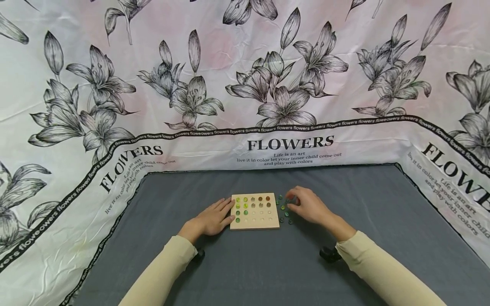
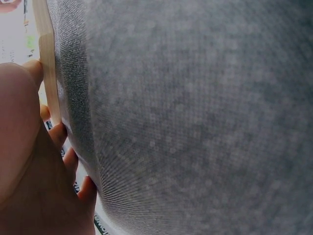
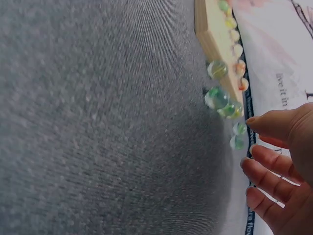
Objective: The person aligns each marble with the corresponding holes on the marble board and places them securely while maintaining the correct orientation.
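Observation:
A pale wooden board (image 1: 254, 225) with rows of round hollows lies flat on the cloth. Glass marbles fill its two back rows: yellow-green on the left, clear and reddish-brown further right. Green marbles (image 1: 237, 220) sit at the left of the two front rows. My left hand (image 1: 212, 217) rests at the board's left edge, fingers extended and thumb against the side. Just right of the board lie several loose green marbles (image 1: 283, 207). Over these reaches my right hand (image 1: 308, 205); in the right wrist view its thumb (image 3: 274, 123) and fingers are apart, with nothing seen between them.
Dark grey cloth (image 1: 252, 267) covers the table around the board. Behind and at both sides hangs a white and pink flower-printed sheet (image 1: 214, 102) with lettering along its lower border. Dark devices (image 1: 330, 254) sit under both wrists.

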The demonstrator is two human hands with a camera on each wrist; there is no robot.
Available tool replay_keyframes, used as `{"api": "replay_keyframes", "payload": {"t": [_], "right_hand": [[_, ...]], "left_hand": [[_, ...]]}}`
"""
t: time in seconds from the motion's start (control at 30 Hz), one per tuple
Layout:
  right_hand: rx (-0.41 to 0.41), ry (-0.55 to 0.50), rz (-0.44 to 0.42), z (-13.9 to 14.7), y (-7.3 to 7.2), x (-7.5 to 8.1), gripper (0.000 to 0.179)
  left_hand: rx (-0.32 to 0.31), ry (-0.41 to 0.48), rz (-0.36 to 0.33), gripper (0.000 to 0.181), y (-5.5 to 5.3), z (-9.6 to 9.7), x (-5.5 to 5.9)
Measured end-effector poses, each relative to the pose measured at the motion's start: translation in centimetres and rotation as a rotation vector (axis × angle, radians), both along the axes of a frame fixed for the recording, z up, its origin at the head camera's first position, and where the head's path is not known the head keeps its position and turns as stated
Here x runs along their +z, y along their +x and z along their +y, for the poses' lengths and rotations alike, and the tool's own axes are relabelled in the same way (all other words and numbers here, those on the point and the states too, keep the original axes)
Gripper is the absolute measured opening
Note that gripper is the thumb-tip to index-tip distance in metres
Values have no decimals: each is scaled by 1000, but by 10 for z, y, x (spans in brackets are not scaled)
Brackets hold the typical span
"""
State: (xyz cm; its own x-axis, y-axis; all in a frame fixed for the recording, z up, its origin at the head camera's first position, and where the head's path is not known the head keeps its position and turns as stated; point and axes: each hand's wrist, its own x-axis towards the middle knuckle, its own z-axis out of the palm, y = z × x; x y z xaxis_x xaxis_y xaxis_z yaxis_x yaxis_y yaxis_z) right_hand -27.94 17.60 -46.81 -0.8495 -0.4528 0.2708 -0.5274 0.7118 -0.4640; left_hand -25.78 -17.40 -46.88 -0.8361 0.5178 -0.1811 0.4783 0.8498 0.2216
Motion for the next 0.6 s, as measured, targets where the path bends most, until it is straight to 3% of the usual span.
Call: {"api": "replay_keyframes", "payload": {"t": [0.6], "right_hand": [[-34, 20, -86, -2, -24, -13, 21]], "left_hand": [[7, -6, 11, 61, 0, 1, -1]]}}
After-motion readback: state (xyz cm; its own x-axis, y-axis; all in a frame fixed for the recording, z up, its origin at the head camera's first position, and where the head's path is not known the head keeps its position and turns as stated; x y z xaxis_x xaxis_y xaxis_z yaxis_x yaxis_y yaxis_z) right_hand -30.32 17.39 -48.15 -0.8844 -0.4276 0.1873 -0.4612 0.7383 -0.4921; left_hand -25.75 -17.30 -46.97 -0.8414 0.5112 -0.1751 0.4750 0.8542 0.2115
